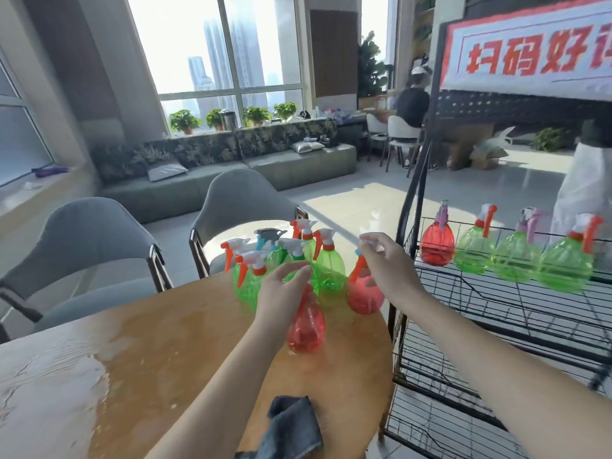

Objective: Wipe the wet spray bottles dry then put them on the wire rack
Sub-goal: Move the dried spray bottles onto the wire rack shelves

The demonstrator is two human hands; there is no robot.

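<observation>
A cluster of spray bottles (288, 256) stands at the table's (149, 352) far right end, two more bottles (306, 324) nearer the person. A cloth (291, 425) lies at the near edge. Right of the table stands the wire rack (496, 313) — four bottles (510, 256) in a row on it. Two chairs (238, 207) sit behind the table.

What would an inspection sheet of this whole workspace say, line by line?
Surface: round wooden table, wet patches shining on its left part.
Job's things: cluster of green and red plastic spray bottles at the table's far edge; dark grey cloth lying at the near edge; black wire rack to the right with one red and three green bottles on its top shelf.
Clutter: nothing seen.
Hands: left hand over the top of a red bottle; right hand at the sprayer of another red bottle.
Cables: nothing seen.
Surroundings: two grey chairs, a sofa, windows, a person in the background.
</observation>
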